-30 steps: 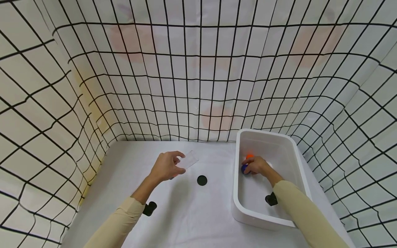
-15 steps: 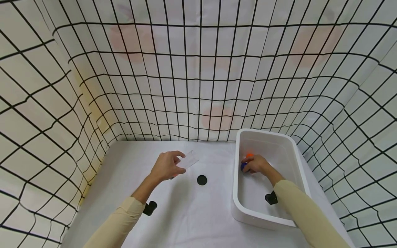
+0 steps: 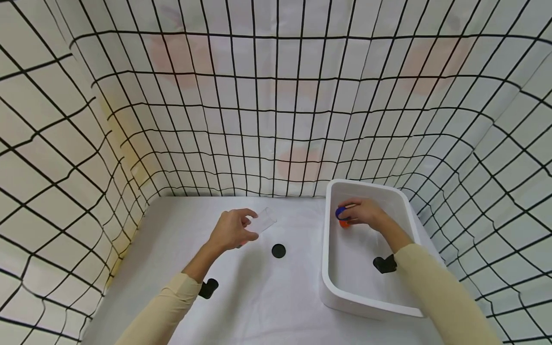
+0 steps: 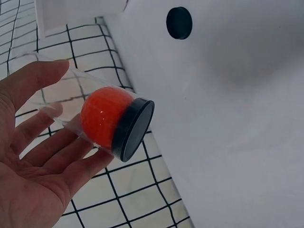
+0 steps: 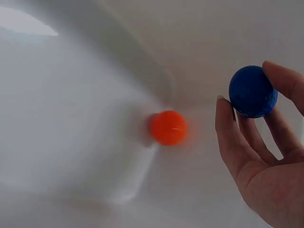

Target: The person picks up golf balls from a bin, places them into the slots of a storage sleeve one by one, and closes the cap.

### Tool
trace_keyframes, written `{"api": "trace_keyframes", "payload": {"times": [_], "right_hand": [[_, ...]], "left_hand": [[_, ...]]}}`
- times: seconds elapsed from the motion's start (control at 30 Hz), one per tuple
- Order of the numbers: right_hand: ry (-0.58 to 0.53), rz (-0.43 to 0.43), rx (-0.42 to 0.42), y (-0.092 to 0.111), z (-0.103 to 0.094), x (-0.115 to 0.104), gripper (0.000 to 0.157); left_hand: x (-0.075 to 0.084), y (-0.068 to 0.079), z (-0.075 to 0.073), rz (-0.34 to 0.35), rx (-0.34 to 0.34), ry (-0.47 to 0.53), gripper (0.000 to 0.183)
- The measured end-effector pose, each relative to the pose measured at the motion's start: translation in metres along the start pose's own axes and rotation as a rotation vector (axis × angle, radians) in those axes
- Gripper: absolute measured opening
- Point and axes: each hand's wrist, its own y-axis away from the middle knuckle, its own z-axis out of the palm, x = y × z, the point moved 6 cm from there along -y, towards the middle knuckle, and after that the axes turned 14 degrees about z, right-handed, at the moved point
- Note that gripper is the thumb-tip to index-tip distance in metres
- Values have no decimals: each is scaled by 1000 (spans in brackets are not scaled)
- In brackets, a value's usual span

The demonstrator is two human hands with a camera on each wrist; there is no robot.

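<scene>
In the head view my left hand [image 3: 230, 232] grips a clear plastic tube [image 3: 265, 221] above the table, tilted. The left wrist view shows an orange ball [image 4: 102, 115] inside it, against the black cap [image 4: 133, 129] that covers the lower end. Over the white bin my right hand [image 3: 366, 214] pinches a blue ball [image 5: 251, 91], dimpled like a golf ball, between thumb and fingers. A second orange ball [image 5: 168, 128] lies in the bin, close to a corner and apart from the hand. Loose on the table lies a black cap [image 3: 278, 250].
The white bin [image 3: 326, 268] stands at the right of the white table [image 3: 258, 306], its walls around my right hand. Black netting [image 3: 276, 111] in front of white sheets encloses the back and both sides.
My right hand has lifted the blue ball up and away from the bin's floor, a little farther back. The left hand and the tube have stayed nearly still.
</scene>
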Motion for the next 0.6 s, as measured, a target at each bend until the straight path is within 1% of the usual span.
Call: {"api": "trace_keyframes", "payload": {"times": [0.07,0.17,0.33,0.47,0.6], "right_hand": [[3,4,5,6,-6,-8,54],[19,1,29,14,-14,-20,55],[17,-46,64,30,-20,-41,54],[21,-76,65,43,-13,-61,53],[35,-99,54,55,0,-80,55]], "left_hand": [[0,-1,0,7,1,-8,45],[1,-2,0,11,0,-3,45],[4,-4,0,22,-2,-3,44],[10,-6,-1,37,-3,-37,44],[15,-10,0,46,-10,-26,43]]}}
